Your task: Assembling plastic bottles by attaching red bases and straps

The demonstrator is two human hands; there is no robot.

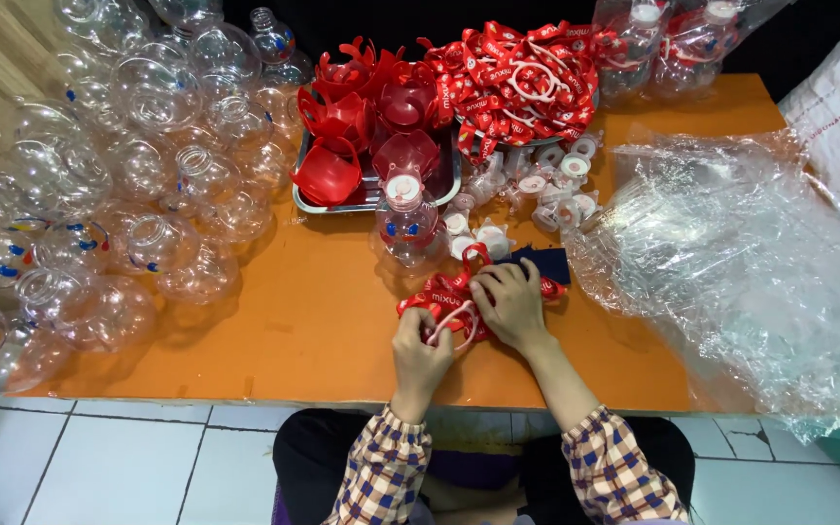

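Both hands point(469, 326) closed on red strap bundle point(444, 297), orange table point(313, 321), white tiled floor point(128, 467)

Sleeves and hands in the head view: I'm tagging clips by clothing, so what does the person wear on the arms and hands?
Both arms wear long checked sleeves in tan, cream and dark blue, with gathered cuffs at the wrists. The left hand and right hand are bare: no gloves, rings or watch visible.
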